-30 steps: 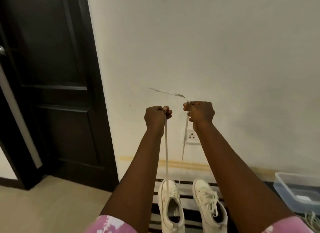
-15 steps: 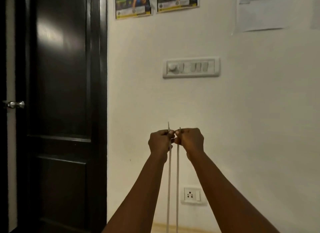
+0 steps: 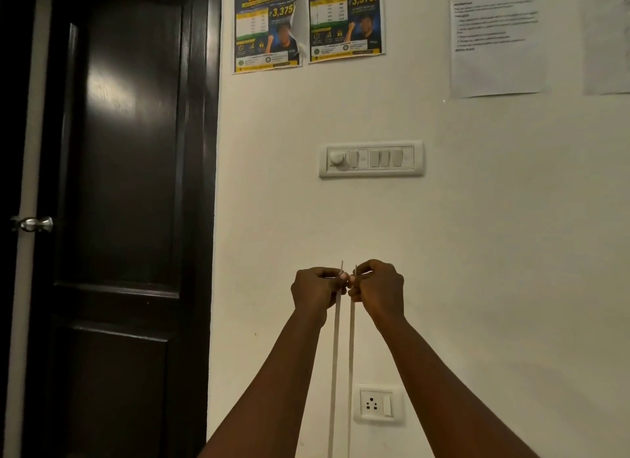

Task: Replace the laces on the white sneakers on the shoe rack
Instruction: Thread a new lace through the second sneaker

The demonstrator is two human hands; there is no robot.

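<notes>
A: What surrounds the switch panel (image 3: 371, 159)?
B: Cream wall (image 3: 511, 253). Two posters (image 3: 346, 21) above it, a printed sheet (image 3: 496, 38) up to its right, a socket (image 3: 376, 404) below — and a dark door (image 3: 126, 185) with a metal knob (image 3: 33, 223) to its left.

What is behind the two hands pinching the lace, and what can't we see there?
Plain white wall surrounds the left hand and right hand; the patch directly behind them is covered. The lace hangs down just left of a wall socket.

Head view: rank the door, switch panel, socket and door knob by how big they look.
Largest to smallest:
door
switch panel
socket
knob
All lie roughly in the wall's plane, so nearness hardly skews this.
</notes>
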